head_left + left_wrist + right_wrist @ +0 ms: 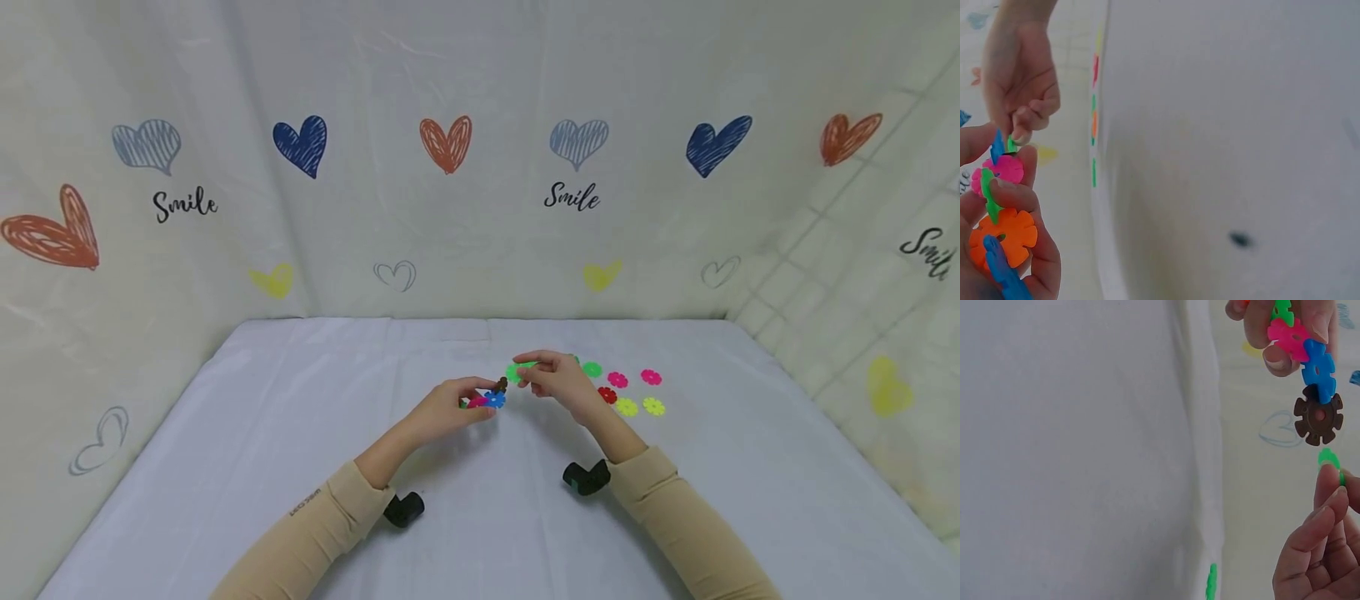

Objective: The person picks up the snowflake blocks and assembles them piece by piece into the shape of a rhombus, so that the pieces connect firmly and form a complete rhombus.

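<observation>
While the left hand point(450, 407) grips the flower-disc chain point(1317, 369) above the counter point(487, 517), its long axis runs toward the right hand point(561, 382), which pinches a green disc point(1329, 457) just beyond, and apart from, the brown end disc point(1319, 425).

Can see only part of the linked flower discs point(494, 399) past the left hand point(442, 408) in the head view. In the right wrist view, catch just bits of the green disc point(1327, 456) in the right hand point(1316, 550), cut off by the edge. Cannot identify the left wrist view's blurred dark spot point(1240, 239) or read the tiny sleeve lettering point(305, 502)
</observation>
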`<state>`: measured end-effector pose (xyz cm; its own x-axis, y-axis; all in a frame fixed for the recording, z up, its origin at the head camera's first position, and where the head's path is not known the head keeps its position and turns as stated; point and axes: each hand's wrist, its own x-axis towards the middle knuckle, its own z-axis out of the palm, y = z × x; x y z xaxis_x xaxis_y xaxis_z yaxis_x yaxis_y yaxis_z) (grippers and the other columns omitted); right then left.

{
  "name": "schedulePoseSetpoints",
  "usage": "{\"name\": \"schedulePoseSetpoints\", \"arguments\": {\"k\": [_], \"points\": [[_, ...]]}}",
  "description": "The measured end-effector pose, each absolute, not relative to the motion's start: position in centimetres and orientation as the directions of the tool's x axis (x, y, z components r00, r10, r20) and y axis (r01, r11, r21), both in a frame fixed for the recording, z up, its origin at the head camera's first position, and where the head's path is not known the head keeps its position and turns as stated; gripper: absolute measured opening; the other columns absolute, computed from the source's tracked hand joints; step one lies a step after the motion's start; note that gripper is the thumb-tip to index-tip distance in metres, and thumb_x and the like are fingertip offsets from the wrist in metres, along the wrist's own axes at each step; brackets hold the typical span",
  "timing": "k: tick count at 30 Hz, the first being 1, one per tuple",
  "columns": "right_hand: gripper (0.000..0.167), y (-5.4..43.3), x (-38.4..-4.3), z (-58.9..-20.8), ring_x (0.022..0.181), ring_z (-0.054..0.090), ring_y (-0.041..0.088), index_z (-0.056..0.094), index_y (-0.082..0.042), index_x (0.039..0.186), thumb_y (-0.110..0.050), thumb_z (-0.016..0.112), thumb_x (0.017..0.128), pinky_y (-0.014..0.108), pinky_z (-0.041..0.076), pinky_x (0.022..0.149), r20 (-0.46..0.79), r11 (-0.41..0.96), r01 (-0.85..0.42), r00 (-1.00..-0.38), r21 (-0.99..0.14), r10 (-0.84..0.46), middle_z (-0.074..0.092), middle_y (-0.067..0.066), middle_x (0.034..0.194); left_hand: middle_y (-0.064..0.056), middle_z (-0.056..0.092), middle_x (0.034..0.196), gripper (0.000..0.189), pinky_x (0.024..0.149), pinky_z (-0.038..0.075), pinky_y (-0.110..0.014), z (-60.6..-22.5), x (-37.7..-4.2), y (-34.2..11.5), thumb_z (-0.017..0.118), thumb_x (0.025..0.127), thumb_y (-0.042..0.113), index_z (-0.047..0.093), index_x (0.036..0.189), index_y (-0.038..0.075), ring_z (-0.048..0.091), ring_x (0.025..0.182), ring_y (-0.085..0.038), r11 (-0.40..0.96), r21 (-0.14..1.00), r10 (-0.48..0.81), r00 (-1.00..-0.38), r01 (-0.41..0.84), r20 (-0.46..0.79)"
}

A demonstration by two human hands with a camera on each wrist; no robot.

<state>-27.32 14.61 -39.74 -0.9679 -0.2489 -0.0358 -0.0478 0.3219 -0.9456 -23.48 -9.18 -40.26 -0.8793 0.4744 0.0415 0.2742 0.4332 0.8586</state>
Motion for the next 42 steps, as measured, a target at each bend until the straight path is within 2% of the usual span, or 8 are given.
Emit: {"name": "schedulePoseSetpoints", "arguments": {"k": [8, 17, 21, 26, 32, 35, 42], "points": [[0.039, 14.6, -27.4, -39.7, 0.08, 0.059, 0.03, 0.064, 0.003, 0.134, -0.018, 0.066, 0.102, 0.028, 0.053, 0.076, -0.034, 0.307, -0.052, -0.963, -0.95, -0.269, 0.072, 0.007, 0.09, -0.002, 0.067, 0.1, 0.044, 0.068, 0.048, -0.03, -40.2, -23.4, -9.0, 0.072, 0.097, 0.024, 0.065, 0.138, 0.011, 0.058, 0.086, -0.018, 0.433, 0.857, 0.474, -0.879, 0.279, 0.047], [0.04, 14.5, -27.4, -40.1, 0.078, 0.059, 0.027, 0.063, 0.004, 0.134, -0.019, 0.066, 0.102, 0.03, 0.054, 0.076, -0.031, 0.294, -0.051, -0.963, -0.954, -0.268, 0.072, 0.007, 0.091, -0.002, 0.067, 0.1, 0.042, 0.069, 0.048, -0.03, -40.3, -23.3, -8.8, 0.072, 0.097, 0.021, 0.065, 0.137, 0.01, 0.058, 0.087, -0.018, 0.434, 0.858, 0.472, -0.881, 0.276, 0.044], [0.038, 14.2, -27.2, -40.2, 0.081, 0.06, 0.031, 0.064, 0.004, 0.133, -0.018, 0.066, 0.102, 0.031, 0.054, 0.077, -0.045, 0.284, -0.037, -0.961, -0.958, -0.275, 0.073, 0.007, 0.091, -0.002, 0.067, 0.101, 0.043, 0.069, 0.048, -0.03, -40.3, -23.3, -8.8, 0.072, 0.097, 0.022, 0.065, 0.137, 0.01, 0.058, 0.089, -0.018, 0.433, 0.856, 0.473, -0.88, 0.282, 0.051], [0.037, 13.9, -26.8, -40.2, 0.082, 0.061, 0.031, 0.064, 0.003, 0.133, -0.018, 0.064, 0.103, 0.029, 0.054, 0.077, -0.047, 0.252, -0.018, -0.967, -0.968, -0.249, 0.073, 0.007, 0.09, -0.002, 0.068, 0.106, 0.045, 0.07, 0.05, -0.03, -40.4, -23.3, -8.6, 0.073, 0.097, 0.024, 0.063, 0.14, 0.012, 0.058, 0.09, -0.018, 0.45, 0.845, 0.449, -0.891, 0.289, 0.066], [0.037, 13.5, -26.5, -40.4, 0.084, 0.065, 0.028, 0.066, 0.004, 0.13, -0.019, 0.067, 0.102, 0.027, 0.056, 0.078, -0.019, 0.202, -0.017, -0.984, -0.979, -0.175, 0.074, 0.007, 0.091, -0.003, 0.068, 0.11, 0.054, 0.067, 0.05, -0.032, -40.3, -22.9, -8.4, 0.073, 0.098, 0.024, 0.054, 0.149, 0.024, 0.059, 0.08, -0.019, 0.443, 0.836, 0.419, -0.899, 0.323, 0.125], [0.035, 13.5, -26.5, -40.4, 0.088, 0.066, 0.03, 0.066, 0.004, 0.129, -0.018, 0.066, 0.102, 0.027, 0.056, 0.08, 0.004, 0.189, -0.034, -0.988, -0.981, -0.156, 0.075, 0.009, 0.094, -0.004, 0.068, 0.117, 0.052, 0.068, 0.051, -0.031, -40.2, -22.8, -8.2, 0.071, 0.099, 0.026, 0.055, 0.149, 0.028, 0.059, 0.084, -0.018, 0.452, 0.826, 0.411, -0.901, 0.335, 0.141], [0.034, 13.5, -26.4, -40.1, 0.089, 0.067, 0.029, 0.064, 0.008, 0.13, -0.013, 0.063, 0.103, 0.029, 0.057, 0.082, 0.007, 0.137, -0.03, -0.986, -0.99, -0.166, 0.075, 0.006, 0.094, -0.007, 0.066, 0.13, 0.05, 0.072, 0.049, -0.029, -39.8, -22.9, -8.0, 0.07, 0.1, 0.025, 0.057, 0.148, 0.022, 0.059, 0.095, -0.019, 0.465, 0.808, 0.425, -0.892, 0.361, 0.154]]}}
